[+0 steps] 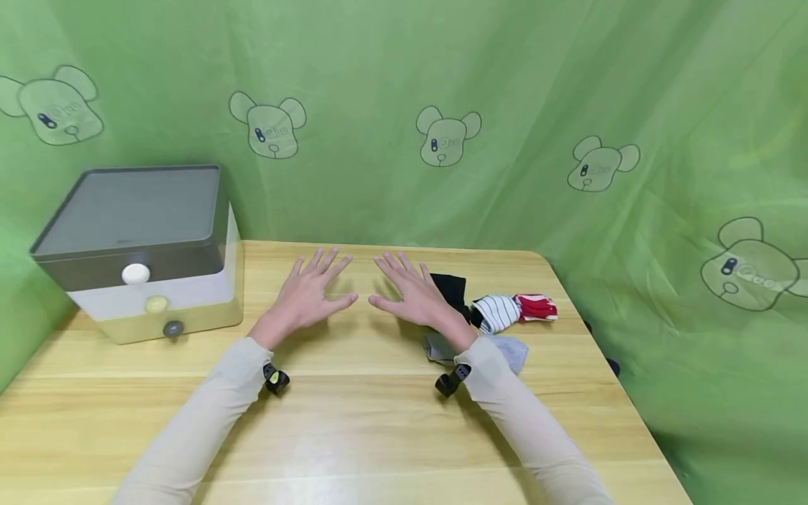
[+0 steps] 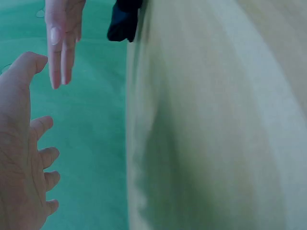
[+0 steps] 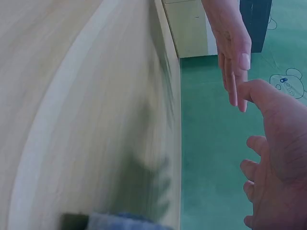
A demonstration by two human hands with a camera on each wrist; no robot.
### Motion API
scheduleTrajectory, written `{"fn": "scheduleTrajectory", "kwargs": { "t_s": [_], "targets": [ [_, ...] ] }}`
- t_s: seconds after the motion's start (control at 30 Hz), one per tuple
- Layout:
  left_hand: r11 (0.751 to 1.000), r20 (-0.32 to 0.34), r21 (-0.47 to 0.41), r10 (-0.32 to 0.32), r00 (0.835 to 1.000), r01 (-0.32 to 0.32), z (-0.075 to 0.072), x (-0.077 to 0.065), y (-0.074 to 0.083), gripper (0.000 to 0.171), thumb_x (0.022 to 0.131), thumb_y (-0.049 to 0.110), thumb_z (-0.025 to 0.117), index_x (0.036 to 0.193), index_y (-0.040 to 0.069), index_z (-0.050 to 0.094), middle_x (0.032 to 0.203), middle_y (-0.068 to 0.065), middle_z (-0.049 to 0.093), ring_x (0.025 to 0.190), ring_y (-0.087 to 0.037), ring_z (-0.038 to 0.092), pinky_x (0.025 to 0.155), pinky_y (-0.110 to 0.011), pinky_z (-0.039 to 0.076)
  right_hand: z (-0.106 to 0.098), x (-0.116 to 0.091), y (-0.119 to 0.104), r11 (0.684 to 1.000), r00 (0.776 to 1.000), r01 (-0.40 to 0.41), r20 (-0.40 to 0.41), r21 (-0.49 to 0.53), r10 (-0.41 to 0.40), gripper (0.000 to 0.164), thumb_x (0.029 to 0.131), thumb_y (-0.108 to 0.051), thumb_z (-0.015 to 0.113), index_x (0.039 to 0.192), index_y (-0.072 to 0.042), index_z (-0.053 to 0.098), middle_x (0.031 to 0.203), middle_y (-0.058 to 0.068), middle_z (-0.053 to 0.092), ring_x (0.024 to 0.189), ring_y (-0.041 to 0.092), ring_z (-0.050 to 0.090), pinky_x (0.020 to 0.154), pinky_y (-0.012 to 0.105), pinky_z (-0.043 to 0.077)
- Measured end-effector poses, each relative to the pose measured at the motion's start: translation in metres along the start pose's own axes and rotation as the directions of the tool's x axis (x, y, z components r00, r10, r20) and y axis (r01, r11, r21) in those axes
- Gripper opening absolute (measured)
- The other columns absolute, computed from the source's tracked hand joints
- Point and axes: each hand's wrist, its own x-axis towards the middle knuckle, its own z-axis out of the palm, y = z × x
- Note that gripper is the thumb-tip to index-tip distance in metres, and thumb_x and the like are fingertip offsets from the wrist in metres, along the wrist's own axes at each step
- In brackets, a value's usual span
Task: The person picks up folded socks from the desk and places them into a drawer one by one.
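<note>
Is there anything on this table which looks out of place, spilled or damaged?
Nothing clearly stands out. The drawer box stands upright, its drawers apparently closed, and the small cloth items lie together on the table, though the right hand partly hides them. No spill or damage shows.

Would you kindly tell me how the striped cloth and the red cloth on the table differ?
The striped cloth is white with thin dark lines, while the red cloth is mostly red with white parts. The striped cloth lies closer to the right hand; the red cloth lies nearer the right edge of the table. Both rest on the tabletop, side by side.
</note>
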Motion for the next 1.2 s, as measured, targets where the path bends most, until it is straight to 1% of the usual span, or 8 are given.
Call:
{"fn": "scheduleTrajectory", "kwargs": {
  "t_s": [0.17,0.37,0.57,0.7,0.9,1.03,1.1,1.2],
  "targets": [
    [1.0,-0.049,-0.009,0.004,0.999,-0.004,-0.028,-0.003,0.003,0.085,0.095,0.072,0.048,0.164,0.03,0.021,0.172,-0.007,0.012,0.159,-0.037,0.01,0.13,-0.061,0.001,-0.005,0.009,-0.011,0.999,1.0,0.01,-0.018,0.05,-0.009,0.085,0.097,-0.071,0.045,0.165,-0.033,0.01,0.173,-0.004,0.006,0.161,0.025,-0.001,0.128,0.064,-0.003],
    [1.0,-0.163,-0.009,-0.002,0.987,0.0,-0.089,-0.018,0.006,0.09,0.093,0.065,0.058,0.164,0.027,0.017,0.172,-0.005,0.009,0.159,-0.037,0.008,0.13,-0.056,-0.006,-0.019,0.028,-0.044,0.957,0.996,0.076,-0.071,0.278,-0.058,0.082,0.096,-0.067,0.05,0.163,-0.041,0.009,0.172,-0.008,0.006,0.16,0.027,0.001,0.127,0.065,0.005],
    [0.996,-0.315,-0.044,-0.084,0.945,0.074,-0.158,-0.057,-0.012,0.095,0.09,0.056,0.069,0.164,0.023,0.02,0.171,-0.007,0.015,0.159,-0.037,0.009,0.131,-0.053,-0.007,-0.033,0.053,-0.088,0.804,0.992,0.126,-0.085,0.582,-0.094,0.076,0.097,-0.055,0.061,0.159,-0.048,0.017,0.17,-0.016,0.015,0.159,0.02,0.013,0.127,0.06,0.019],
    [0.972,-0.385,-0.176,-0.216,0.897,0.158,-0.194,-0.091,-0.043,0.091,0.089,0.046,0.074,0.162,0.023,0.027,0.17,-0.006,0.021,0.159,-0.036,0.009,0.131,-0.053,-0.006,-0.037,0.071,-0.115,0.684,0.988,0.155,-0.103,0.713,-0.115,0.073,0.1,-0.045,0.063,0.161,-0.038,0.025,0.169,-0.012,0.025,0.157,0.015,0.024,0.128,0.047,0.026],
    [0.818,-0.357,-0.485,-0.509,0.784,0.31,-0.222,-0.142,-0.103,0.086,0.09,0.034,0.077,0.16,0.04,0.027,0.168,0.017,0.019,0.159,-0.015,0.008,0.132,-0.048,-0.001,-0.039,0.091,-0.149,0.56,0.992,0.115,-0.063,0.82,-0.112,0.071,0.099,-0.036,0.066,0.161,-0.029,0.031,0.167,-0.005,0.034,0.152,0.02,0.035,0.125,0.038,0.035],
    [0.699,-0.356,-0.676,-0.586,0.728,0.233,-0.219,-0.168,-0.142,0.077,0.094,0.017,0.073,0.159,0.031,0.034,0.165,0.017,0.031,0.152,-0.001,0.024,0.13,-0.021,0.009,-0.036,0.1,-0.168,0.48,0.994,0.064,-0.015,0.875,-0.105,0.069,0.099,-0.033,0.068,0.159,-0.029,0.034,0.165,-0.003,0.037,0.15,0.018,0.039,0.12,0.041,0.042],
    [0.608,-0.363,-0.789,-0.581,0.728,0.092,-0.211,-0.179,-0.164,0.072,0.094,0.005,0.07,0.156,0.025,0.041,0.158,0.011,0.045,0.142,-0.003,0.04,0.122,-0.01,0.021,-0.033,0.105,-0.175,0.429,0.995,0.035,0.009,0.903,-0.1,0.068,0.099,-0.031,0.068,0.159,-0.028,0.036,0.165,-0.002,0.038,0.15,0.017,0.04,0.118,0.043,0.045],
    [0.42,-0.343,-0.901,-0.535,0.772,-0.109,-0.198,-0.189,-0.197,0.063,0.093,-0.008,0.064,0.15,0.018,0.051,0.138,0.012,0.061,0.121,-0.001,0.056,0.102,-0.007,0.045,-0.028,0.111,-0.183,0.361,0.995,-0.005,0.04,0.933,-0.088,0.066,0.099,-0.027,0.068,0.158,-0.026,0.039,0.164,-0.001,0.039,0.148,0.016,0.042,0.114,0.042,0.05]
  ]
}}
